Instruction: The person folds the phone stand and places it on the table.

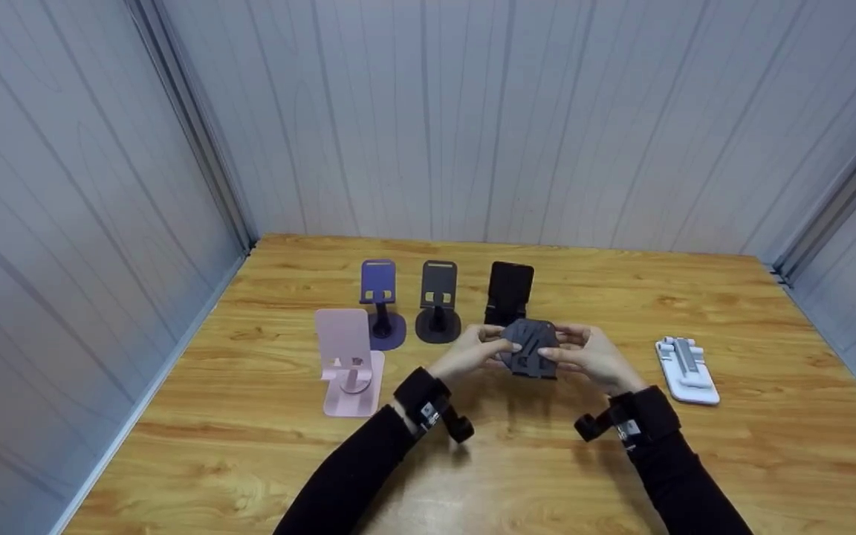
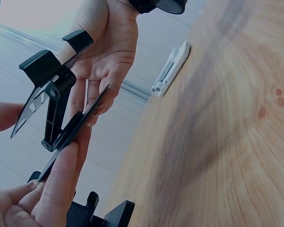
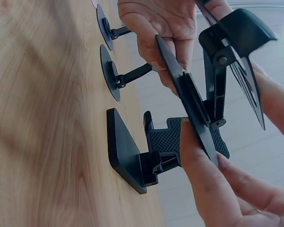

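One dark folding stand (image 1: 530,349) is held above the wood-grain table (image 1: 524,475), pinched at opposite sides by the left hand (image 1: 474,348) and right hand (image 1: 596,358). A black stand (image 1: 511,286) stands just behind. Pale, grey-streaked panels (image 1: 547,148) enclose three sides.

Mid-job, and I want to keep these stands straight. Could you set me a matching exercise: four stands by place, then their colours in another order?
Column 1
1. Held stand, between the left hand and right hand
2. Folded stand, right of the right hand
3. Left-end stand of the back row
4. Front-left stand, nearer than the back row

Column 2
A. Purple
B. White
C. Pink
D. Dark grey to black

Pairs: 1-D, 2-B, 3-A, 4-C
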A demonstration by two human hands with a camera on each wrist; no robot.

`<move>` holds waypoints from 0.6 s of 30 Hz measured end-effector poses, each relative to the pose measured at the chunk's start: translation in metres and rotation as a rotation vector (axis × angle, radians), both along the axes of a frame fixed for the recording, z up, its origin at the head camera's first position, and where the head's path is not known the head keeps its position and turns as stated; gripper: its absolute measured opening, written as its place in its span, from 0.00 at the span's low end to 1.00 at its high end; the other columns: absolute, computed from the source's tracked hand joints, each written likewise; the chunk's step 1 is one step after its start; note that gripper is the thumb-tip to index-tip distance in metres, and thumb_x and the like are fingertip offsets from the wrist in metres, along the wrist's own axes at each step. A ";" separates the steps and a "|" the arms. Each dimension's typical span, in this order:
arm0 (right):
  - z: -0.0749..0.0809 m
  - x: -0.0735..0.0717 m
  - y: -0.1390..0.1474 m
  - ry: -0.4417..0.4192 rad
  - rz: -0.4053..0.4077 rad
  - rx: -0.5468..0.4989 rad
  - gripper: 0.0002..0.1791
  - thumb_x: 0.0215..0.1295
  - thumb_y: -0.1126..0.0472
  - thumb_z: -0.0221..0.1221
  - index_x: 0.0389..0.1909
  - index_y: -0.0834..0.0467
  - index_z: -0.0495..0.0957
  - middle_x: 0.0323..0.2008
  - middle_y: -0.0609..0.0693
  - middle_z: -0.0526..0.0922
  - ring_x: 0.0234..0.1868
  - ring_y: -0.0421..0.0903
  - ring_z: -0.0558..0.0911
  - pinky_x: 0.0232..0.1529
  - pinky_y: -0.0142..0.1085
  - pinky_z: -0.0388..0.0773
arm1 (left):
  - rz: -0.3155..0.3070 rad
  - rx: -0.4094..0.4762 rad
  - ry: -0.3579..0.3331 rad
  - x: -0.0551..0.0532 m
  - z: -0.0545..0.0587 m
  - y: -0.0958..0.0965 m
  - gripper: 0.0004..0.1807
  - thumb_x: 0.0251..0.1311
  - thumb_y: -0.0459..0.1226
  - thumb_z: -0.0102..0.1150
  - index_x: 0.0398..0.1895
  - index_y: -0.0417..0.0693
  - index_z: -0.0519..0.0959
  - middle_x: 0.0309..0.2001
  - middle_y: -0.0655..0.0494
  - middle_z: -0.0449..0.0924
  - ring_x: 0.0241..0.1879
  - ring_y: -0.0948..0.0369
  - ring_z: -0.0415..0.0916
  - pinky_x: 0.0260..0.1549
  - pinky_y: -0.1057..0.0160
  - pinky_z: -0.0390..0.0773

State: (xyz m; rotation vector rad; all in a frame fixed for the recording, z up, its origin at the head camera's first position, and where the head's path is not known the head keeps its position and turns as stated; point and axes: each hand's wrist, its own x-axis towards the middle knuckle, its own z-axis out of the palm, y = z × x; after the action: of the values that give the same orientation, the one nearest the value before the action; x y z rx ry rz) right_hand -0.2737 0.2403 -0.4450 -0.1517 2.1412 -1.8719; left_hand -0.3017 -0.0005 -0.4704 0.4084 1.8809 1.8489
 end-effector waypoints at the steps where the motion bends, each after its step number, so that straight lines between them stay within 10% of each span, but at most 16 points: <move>1: 0.000 0.000 0.000 0.001 -0.002 0.003 0.43 0.72 0.68 0.65 0.77 0.79 0.53 0.58 0.60 0.81 0.46 0.37 0.85 0.52 0.34 0.87 | 0.001 -0.002 0.002 -0.001 0.000 0.000 0.35 0.77 0.33 0.53 0.80 0.26 0.56 0.66 0.32 0.79 0.62 0.43 0.81 0.64 0.48 0.81; 18: -0.002 0.001 -0.002 0.006 -0.023 0.050 0.42 0.72 0.68 0.66 0.78 0.78 0.55 0.66 0.73 0.73 0.49 0.40 0.83 0.51 0.34 0.87 | 0.014 -0.033 0.060 -0.002 -0.002 0.001 0.31 0.75 0.34 0.55 0.76 0.27 0.65 0.64 0.33 0.81 0.56 0.47 0.85 0.61 0.49 0.83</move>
State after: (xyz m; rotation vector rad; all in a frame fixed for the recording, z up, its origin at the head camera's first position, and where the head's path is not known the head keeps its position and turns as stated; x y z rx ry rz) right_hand -0.2728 0.2386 -0.4470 -0.1232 2.2005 -1.8311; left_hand -0.3035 0.0007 -0.4726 0.4451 1.9569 1.8308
